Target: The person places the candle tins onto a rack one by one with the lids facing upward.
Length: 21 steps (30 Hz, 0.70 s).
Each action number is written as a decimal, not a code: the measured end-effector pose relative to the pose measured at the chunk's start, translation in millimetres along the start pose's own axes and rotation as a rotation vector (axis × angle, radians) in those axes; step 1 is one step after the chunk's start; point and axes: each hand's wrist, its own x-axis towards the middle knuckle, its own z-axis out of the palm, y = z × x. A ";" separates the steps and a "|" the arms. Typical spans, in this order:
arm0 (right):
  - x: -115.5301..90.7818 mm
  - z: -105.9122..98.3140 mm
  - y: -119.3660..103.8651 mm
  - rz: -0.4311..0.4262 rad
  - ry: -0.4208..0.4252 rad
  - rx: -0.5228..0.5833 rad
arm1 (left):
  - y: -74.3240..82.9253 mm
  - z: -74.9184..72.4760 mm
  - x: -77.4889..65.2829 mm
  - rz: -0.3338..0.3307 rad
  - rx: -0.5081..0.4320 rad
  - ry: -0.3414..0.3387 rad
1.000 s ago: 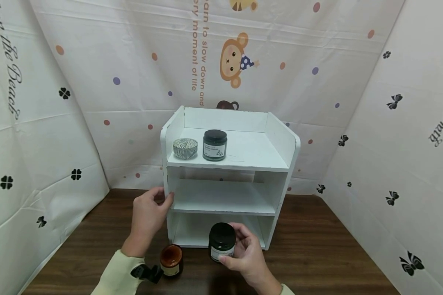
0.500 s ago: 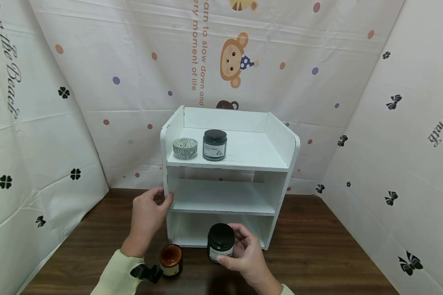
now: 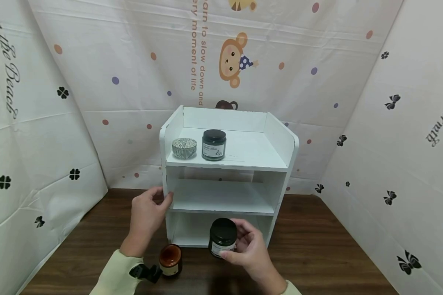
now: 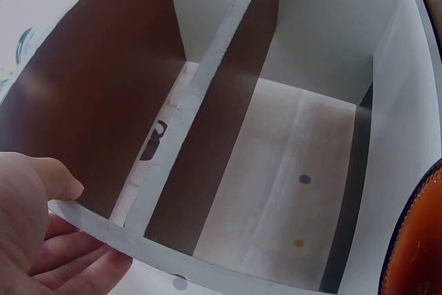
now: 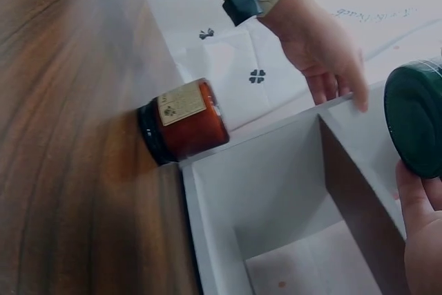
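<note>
Gripping a dark green candle jar point(image 3: 220, 235) between thumb and fingers, the right hand point(image 3: 254, 254) holds it before a white shelf point(image 3: 221, 198) in the head view; an amber jar point(image 3: 170, 262) stands below the left fingers. From the left wrist, the left hand point(image 4: 41, 229) pinches the shelf's side panel point(image 4: 114, 234), thumb inside, other fingers outside. From the right wrist, the green jar's base touches the right fingertips; the amber jar is well apart from them.

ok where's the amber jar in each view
Head: amber jar on the table, low, left of centre.
Left wrist: amber jar cut off at the lower right edge.
Right wrist: amber jar left of centre, about mid-height.
Shared landmark: left hand gripping the white shelf unit.
</note>
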 end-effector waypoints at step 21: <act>11.7 -4.7 -18.2 0.035 0.031 -0.037 | -0.3 -0.3 1.8 0.006 0.011 0.003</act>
